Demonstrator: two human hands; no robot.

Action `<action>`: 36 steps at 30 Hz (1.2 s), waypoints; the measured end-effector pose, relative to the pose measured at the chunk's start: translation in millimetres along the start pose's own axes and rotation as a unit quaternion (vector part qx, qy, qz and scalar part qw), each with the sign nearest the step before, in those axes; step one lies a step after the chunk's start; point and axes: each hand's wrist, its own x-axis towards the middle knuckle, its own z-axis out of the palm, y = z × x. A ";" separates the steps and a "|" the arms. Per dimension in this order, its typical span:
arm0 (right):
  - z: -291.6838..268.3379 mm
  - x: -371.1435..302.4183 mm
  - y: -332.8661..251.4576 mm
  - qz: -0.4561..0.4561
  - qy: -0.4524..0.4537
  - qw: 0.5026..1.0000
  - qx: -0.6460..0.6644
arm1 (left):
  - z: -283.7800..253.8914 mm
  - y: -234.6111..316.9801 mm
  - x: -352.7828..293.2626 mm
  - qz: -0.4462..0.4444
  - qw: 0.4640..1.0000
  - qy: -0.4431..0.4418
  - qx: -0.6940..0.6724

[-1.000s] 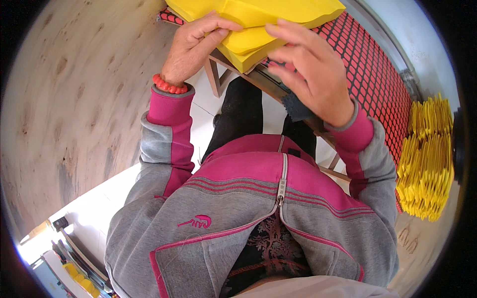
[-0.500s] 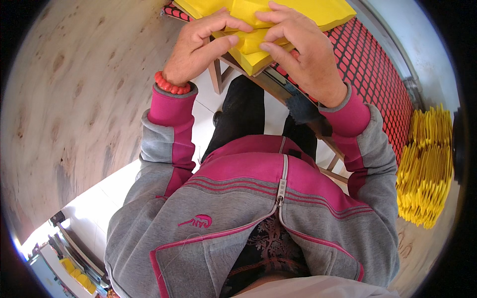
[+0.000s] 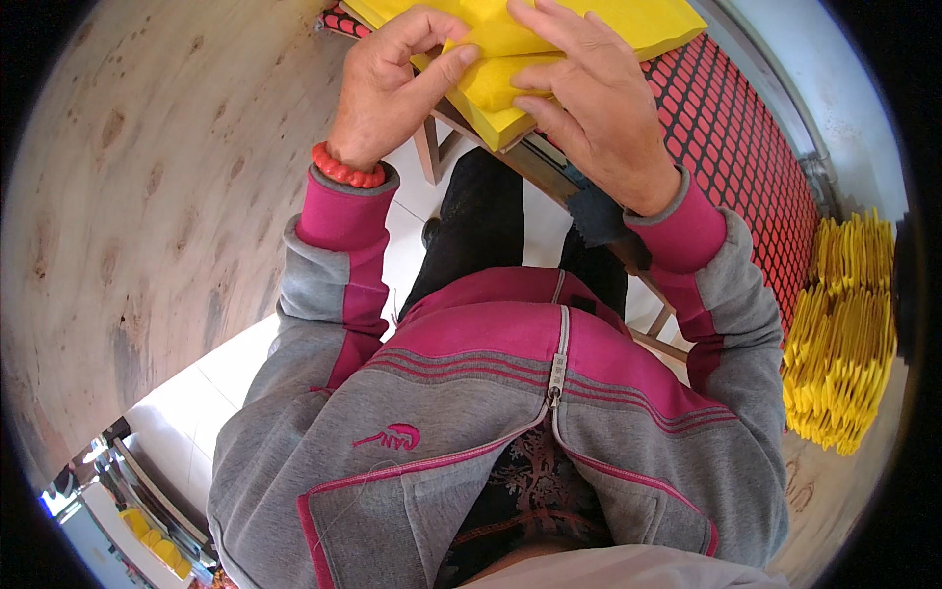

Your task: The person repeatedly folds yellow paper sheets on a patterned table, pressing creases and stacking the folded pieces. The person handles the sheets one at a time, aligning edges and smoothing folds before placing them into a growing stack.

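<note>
Left hand (image 3: 392, 83): while red beads (image 3: 348, 169) are ringing its wrist, it's narrowly pinching the yellow stack (image 3: 497, 120)
Right hand (image 3: 603, 108): fingers are curving over it, grip indiscernible

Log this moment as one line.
left hand: pinching at yellow sheets; right hand: open over yellow sheets; patterned red-and-black surface: beneath; yellow bundle: far right
</note>
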 end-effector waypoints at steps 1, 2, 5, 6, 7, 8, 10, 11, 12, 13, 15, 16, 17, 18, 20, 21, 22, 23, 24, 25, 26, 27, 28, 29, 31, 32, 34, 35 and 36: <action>-1.0 -0.8 0.1 0.017 -0.036 0.999 -0.017 | 0.4 -3.3 -0.6 -0.005 1.000 0.011 -0.005; -0.7 -0.9 0.8 0.017 -0.027 0.999 -0.002 | 0.1 -6.8 -1.4 -0.011 1.000 0.022 -0.011; -0.3 -2.0 1.8 0.037 -0.010 0.998 0.043 | -5.2 -15.4 -0.5 0.036 0.997 0.014 -0.061; -0.9 -2.9 1.7 0.054 -0.010 0.997 0.059 | -6.5 -16.2 -1.5 0.031 0.997 0.013 -0.064; -1.0 -3.3 1.7 0.071 -0.011 0.995 0.076 | -7.7 -15.8 -2.3 0.027 0.997 0.011 -0.067; -0.7 -3.4 1.6 0.071 -0.001 0.994 0.084 | -8.1 -14.3 -2.9 0.022 0.997 0.010 -0.069; -0.5 -3.5 1.1 0.069 0.019 0.992 0.102 | -9.1 -7.6 -3.5 0.021 0.999 -0.019 -0.029; -0.5 -3.3 0.9 0.074 0.015 0.992 0.099 | -9.3 -3.2 -3.3 0.021 0.999 -0.034 -0.009; -0.6 -3.1 0.6 0.079 0.012 0.992 0.095 | -9.7 1.5 -2.9 0.047 0.998 -0.047 0.020; -0.7 -3.0 0.4 0.084 0.009 0.992 0.091 | -10.2 6.0 -2.3 0.074 0.994 -0.061 0.049; 0.2 -2.4 0.1 0.075 0.021 0.993 0.093 | -8.0 10.9 0.0 0.109 0.987 -0.075 0.093; 0.7 -2.3 -0.1 0.070 0.027 0.993 0.094 | -7.0 11.8 0.8 0.119 0.984 -0.074 0.107; 1.1 -2.5 -0.3 0.067 0.029 0.993 0.089 | -6.3 11.9 1.4 0.128 0.982 -0.073 0.122; 1.3 -3.2 -0.8 0.065 0.032 0.994 0.083 | -6.6 11.8 1.3 0.107 0.984 -0.067 0.125; 2.0 -4.5 -1.3 0.068 0.047 0.994 0.075 | -6.9 9.7 0.3 0.064 0.988 -0.056 0.132; 2.7 -4.9 -1.6 0.074 0.059 0.993 0.072 | -6.8 8.3 -0.6 0.059 0.990 -0.048 0.119; 3.3 -5.0 -1.2 0.080 0.071 0.992 0.068 | -5.7 6.6 -1.3 0.054 0.992 -0.039 0.106; 3.7 -5.2 -1.2 0.059 0.071 0.994 0.057 | -4.8 5.2 -2.0 0.049 0.994 -0.031 0.093; 4.4 -4.1 0.1 0.038 0.071 0.996 0.045 | -4.2 4.2 -2.3 0.052 0.994 -0.026 0.092; 4.4 -3.5 0.9 0.017 0.070 0.997 0.034 | -3.5 3.4 -2.4 0.055 0.994 -0.021 0.090; 5.5 -2.2 1.4 0.005 0.072 0.997 0.019 | -3.2 2.9 -2.6 0.057 0.994 -0.017 0.089; 7.0 -0.5 2.2 -0.006 0.074 0.997 0.003 | -2.8 2.4 -2.6 0.052 0.995 -0.017 0.080; 5.3 -1.1 1.4 -0.004 0.062 0.998 -0.001 | -2.8 2.0 -2.7 0.046 0.996 -0.017 0.072; 6.2 0.0 1.4 -0.001 0.049 0.999 -0.005 | -3.0 1.5 -2.8 0.041 0.997 -0.016 0.063; 1.0 -2.8 -1.4 0.030 -0.006 1.000 0.008 | -4.0 -0.3 -2.7 0.035 0.999 -0.016 0.038; 1.0 -2.6 -1.7 0.034 -0.005 0.999 0.019 | -4.6 -1.5 -2.5 0.032 0.999 -0.015 0.025; 0.9 -2.9 -2.4 0.043 -0.004 0.998 0.042 | -5.9 -4.2 -2.1 0.041 0.999 -0.019 0.021; 1.2 -2.9 -2.4 0.052 -0.002 0.997 0.053 | -6.7 -5.2 -2.2 0.046 0.999 -0.021 0.019; 1.9 -2.7 -2.2 0.061 0.000 0.996 0.063 | -7.7 -5.6 -2.5 0.034 0.999 -0.024 0.018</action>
